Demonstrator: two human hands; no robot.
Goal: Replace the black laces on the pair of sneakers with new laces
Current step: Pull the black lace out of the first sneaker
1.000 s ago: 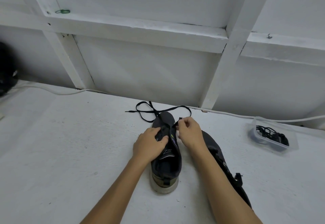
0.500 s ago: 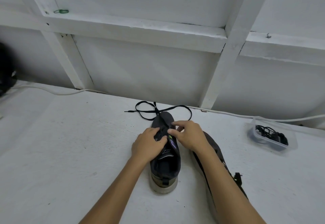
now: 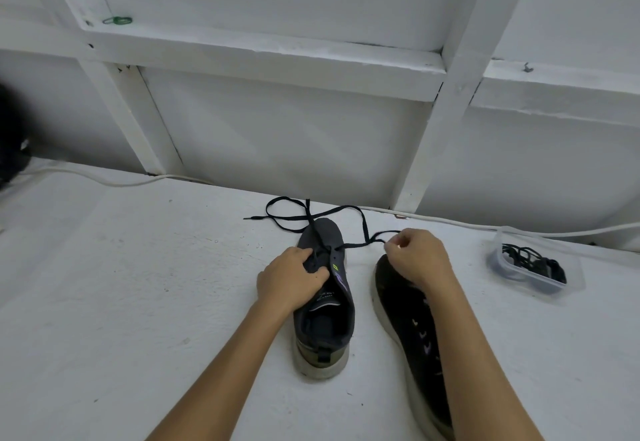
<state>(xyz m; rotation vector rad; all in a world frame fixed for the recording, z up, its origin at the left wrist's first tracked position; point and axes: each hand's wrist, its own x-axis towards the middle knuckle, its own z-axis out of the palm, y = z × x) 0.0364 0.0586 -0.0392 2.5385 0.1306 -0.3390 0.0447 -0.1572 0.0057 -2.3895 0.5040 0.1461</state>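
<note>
sneaker [image 3: 323, 305] upright, black lace [image 3: 353, 243] half-unthreaded, trailing

We note a white, speckled worktop [image 3: 138, 302] butting against a white framed wall. On it stand two dark sneakers: one upright [image 3: 323, 309], toe toward the wall, the other [image 3: 412, 333] just beside it on its side, sole showing. A black lace [image 3: 294, 215] trails past the toe, a clear tub [image 3: 535, 269] of black laces sits at right, and a white cable [image 3: 104, 180] runs along the back edge.
</note>
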